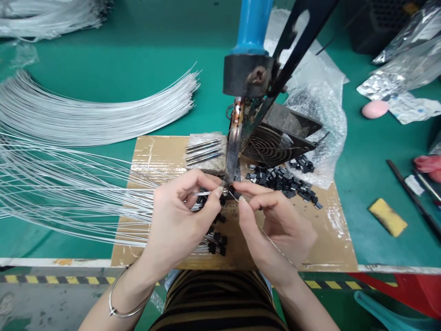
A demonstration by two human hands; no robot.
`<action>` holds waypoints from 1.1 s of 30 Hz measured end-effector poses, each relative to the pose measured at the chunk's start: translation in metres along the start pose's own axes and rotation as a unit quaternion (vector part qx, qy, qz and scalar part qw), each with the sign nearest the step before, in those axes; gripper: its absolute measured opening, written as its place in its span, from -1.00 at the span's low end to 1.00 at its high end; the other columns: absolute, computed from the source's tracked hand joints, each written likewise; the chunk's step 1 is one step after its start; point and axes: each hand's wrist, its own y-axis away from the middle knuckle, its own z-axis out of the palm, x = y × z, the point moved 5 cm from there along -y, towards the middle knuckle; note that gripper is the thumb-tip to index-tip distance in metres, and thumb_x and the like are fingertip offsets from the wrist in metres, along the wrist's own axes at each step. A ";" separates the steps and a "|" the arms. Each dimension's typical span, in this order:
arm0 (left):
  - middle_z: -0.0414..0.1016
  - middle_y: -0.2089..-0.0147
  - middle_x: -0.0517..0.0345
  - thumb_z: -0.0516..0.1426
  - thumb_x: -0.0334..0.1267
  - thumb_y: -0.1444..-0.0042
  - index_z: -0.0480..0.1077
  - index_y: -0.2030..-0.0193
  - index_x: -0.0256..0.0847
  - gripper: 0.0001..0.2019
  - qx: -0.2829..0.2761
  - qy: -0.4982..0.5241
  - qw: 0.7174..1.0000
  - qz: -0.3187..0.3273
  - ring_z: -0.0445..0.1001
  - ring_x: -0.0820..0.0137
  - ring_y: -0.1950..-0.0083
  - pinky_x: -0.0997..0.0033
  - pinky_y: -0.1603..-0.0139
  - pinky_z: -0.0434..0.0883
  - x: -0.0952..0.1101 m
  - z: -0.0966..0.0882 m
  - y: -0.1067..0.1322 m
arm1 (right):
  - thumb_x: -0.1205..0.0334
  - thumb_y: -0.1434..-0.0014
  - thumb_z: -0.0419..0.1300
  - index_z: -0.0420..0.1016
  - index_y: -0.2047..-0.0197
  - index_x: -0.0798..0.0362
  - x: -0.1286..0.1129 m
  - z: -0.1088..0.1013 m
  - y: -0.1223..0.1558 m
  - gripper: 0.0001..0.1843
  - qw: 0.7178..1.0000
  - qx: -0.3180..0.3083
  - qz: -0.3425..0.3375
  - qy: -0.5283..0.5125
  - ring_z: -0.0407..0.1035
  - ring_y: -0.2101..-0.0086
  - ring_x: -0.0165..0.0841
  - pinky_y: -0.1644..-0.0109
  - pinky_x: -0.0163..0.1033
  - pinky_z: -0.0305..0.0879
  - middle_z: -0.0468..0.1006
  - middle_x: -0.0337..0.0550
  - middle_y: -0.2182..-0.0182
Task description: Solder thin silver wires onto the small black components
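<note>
My left hand [179, 216] pinches the end of a thin white wire [103, 202] between thumb and forefinger, right under the tip of a fixed soldering iron [234, 142]. My right hand [275, 225] is pinched on a thin strand of solder wire [265, 236] and meets the left at the iron tip, where a small black component [230, 189] sits. Several wires ending in black components [217, 241] lie under my left hand on a cardboard mat [330, 239].
Bundles of white wires [86, 110] fan over the green table at left. A pile of black components [285, 179] lies beside a small fan [275, 142] and a plastic bag [320, 105]. A yellow sponge [387, 217] and tools [413, 197] lie right.
</note>
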 end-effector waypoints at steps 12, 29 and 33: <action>0.68 0.29 0.19 0.32 -0.42 -0.16 0.54 0.36 -0.18 -0.89 -0.004 -0.020 1.000 -0.001 0.58 0.43 0.34 0.49 0.41 0.41 -0.003 0.002 -0.001 | 0.48 -0.31 0.32 0.53 0.23 -0.06 0.001 0.001 0.002 -0.79 1.000 0.000 -0.015 0.009 0.67 0.00 -0.25 -0.15 -0.11 0.56 0.76 -0.14 0.00; 0.69 0.27 0.21 0.32 -0.42 -0.17 0.56 0.34 -0.18 -0.90 0.001 -0.009 1.000 0.003 0.60 0.44 0.31 0.51 0.37 0.44 0.000 0.000 0.001 | 0.60 -0.21 0.34 0.54 0.18 0.02 -0.006 0.004 0.003 -0.72 0.992 0.017 -0.110 0.059 0.70 0.05 -0.31 -0.11 -0.23 0.59 0.76 -0.09 0.04; 0.69 0.28 0.21 0.31 -0.42 -0.16 0.56 0.35 -0.18 -0.90 0.002 -0.014 1.000 0.004 0.59 0.45 0.33 0.52 0.39 0.43 0.000 0.002 0.000 | 0.59 -0.22 0.34 0.54 0.18 0.01 -0.006 0.003 0.003 -0.74 0.992 0.017 -0.109 0.063 0.71 0.06 -0.31 -0.08 -0.24 0.60 0.77 -0.09 0.03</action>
